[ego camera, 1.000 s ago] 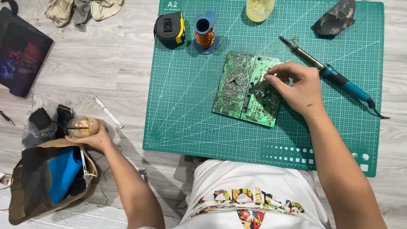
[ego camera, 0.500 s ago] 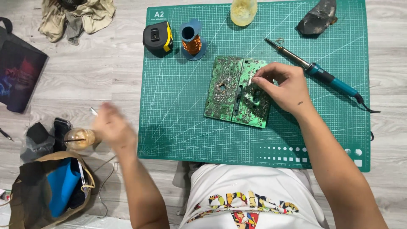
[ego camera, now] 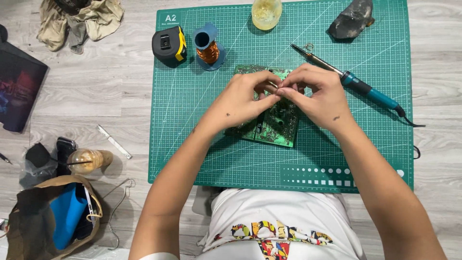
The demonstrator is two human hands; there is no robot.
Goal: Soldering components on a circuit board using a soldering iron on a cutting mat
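Where the two hands meet over the circuit board [ego camera: 276, 126], the fingertips of the left hand [ego camera: 240, 103] and the right hand [ego camera: 317, 96] press together, pinching something too small to make out. Under that pinch lies the board — green, rectangular, dotted with solder points, flat on the green cutting mat [ego camera: 202, 139] and half hidden by the hands. Its long axis runs from just beyond the fingertips back toward the person, tilted slightly. To the right of the pinch a soldering iron [ego camera: 358, 86] lies on the mat, blue handle away from the hands, metal tip toward them. Beyond and to the left stand a spool of copper wire [ego camera: 208, 48] and a black tape measure [ego camera: 168, 45] — well apart from the hands. A yellowish jar [ego camera: 266, 12] sits beyond the pinch at the mat's far edge.
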